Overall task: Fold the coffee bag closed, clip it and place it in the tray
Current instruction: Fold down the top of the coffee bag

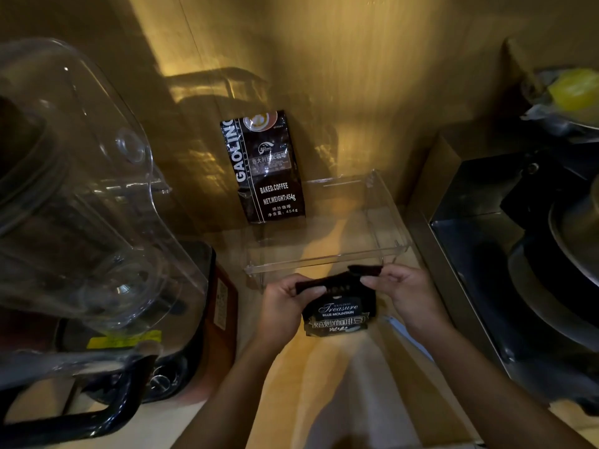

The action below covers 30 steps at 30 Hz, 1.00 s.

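Observation:
A small black coffee bag labelled "Treasure Blue Mountain" is held upright over the wooden counter, just in front of a clear plastic tray. My left hand pinches the left end of the bag's top edge. My right hand pinches the right end, where the top is bent over. The tray holds nothing that I can see. No clip is in sight.
A larger black "Gaoling" coffee bag leans on the wooden back wall behind the tray. A clear blender jug on a dark base fills the left side. A steel stove with dark pans lies to the right.

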Each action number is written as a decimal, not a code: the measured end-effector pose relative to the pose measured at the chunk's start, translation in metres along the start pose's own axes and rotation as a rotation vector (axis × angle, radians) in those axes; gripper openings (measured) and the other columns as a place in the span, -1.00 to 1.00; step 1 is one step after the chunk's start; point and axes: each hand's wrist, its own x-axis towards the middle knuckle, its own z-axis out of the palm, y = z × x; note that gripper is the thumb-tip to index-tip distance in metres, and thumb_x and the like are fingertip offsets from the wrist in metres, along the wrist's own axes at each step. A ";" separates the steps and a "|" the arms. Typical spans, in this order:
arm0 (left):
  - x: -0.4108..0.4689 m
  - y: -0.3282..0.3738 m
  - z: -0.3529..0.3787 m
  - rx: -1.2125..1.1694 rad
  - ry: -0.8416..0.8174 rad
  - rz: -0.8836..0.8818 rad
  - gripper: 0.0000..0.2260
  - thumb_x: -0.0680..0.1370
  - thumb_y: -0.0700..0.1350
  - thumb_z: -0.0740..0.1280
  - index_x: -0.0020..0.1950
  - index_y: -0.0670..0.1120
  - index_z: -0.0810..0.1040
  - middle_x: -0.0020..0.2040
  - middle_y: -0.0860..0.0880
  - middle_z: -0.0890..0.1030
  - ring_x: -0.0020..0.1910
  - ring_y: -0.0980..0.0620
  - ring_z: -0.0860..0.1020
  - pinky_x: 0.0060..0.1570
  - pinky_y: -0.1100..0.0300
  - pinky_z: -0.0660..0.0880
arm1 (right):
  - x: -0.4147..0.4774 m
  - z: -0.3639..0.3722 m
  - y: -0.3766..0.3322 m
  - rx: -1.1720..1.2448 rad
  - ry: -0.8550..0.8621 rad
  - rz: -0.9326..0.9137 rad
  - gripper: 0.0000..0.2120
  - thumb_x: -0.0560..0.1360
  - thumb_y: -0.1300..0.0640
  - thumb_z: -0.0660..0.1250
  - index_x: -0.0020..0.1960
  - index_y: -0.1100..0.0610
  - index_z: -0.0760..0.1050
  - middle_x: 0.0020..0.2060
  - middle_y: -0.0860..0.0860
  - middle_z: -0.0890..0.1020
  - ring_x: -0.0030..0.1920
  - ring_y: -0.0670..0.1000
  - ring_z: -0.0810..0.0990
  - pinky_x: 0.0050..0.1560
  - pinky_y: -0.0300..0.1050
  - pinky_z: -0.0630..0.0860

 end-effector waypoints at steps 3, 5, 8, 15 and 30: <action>0.005 0.003 -0.002 -0.026 0.023 0.019 -0.76 0.40 -0.35 0.38 -0.33 -0.01 0.62 -0.41 0.11 0.66 -0.36 0.18 0.60 -0.35 0.36 0.53 | 0.001 0.001 -0.004 -0.003 0.027 -0.025 -0.91 0.31 0.39 0.40 -0.31 0.24 0.55 -0.51 -0.07 0.65 -0.43 -0.13 0.59 -0.41 -0.36 0.50; 0.007 0.003 -0.004 -0.046 0.008 0.009 -0.81 0.40 -0.33 0.38 -0.28 -0.04 0.62 -0.40 0.12 0.67 -0.34 0.16 0.61 -0.35 0.37 0.53 | 0.001 0.002 -0.006 -0.032 0.012 -0.024 -0.90 0.33 0.37 0.40 -0.33 0.24 0.53 -0.50 -0.02 0.63 -0.43 -0.10 0.57 -0.44 -0.38 0.48; 0.003 -0.004 -0.003 -0.162 -0.032 -0.041 -0.86 0.43 -0.32 0.35 -0.05 -0.18 0.61 -0.28 0.08 0.71 -0.23 0.09 0.65 -0.29 0.34 0.55 | 0.000 0.004 -0.005 -0.010 0.003 0.028 -0.86 0.36 0.36 0.37 -0.33 0.32 0.44 -0.42 0.14 0.48 -0.41 0.03 0.44 -0.49 -0.37 0.39; 0.005 -0.010 -0.001 -0.251 0.104 -0.106 -0.86 0.46 -0.31 0.33 -0.17 -0.12 0.40 -0.43 0.06 0.67 -0.34 0.15 0.63 -0.36 0.38 0.52 | 0.006 0.000 0.007 -0.008 0.021 0.066 -0.89 0.35 0.30 0.40 -0.28 0.16 0.50 -0.46 -0.03 0.64 -0.38 -0.10 0.62 -0.36 -0.30 0.49; -0.002 -0.027 0.005 -0.244 -0.018 -0.164 -0.43 0.32 -0.40 0.43 0.21 -0.01 0.32 -0.05 0.00 0.65 -0.09 0.13 0.64 -0.29 0.29 0.58 | 0.007 0.003 0.027 0.032 -0.140 0.150 -0.54 0.16 0.36 0.51 -0.02 0.06 0.50 -0.16 0.01 0.71 -0.10 0.03 0.67 -0.20 -0.09 0.57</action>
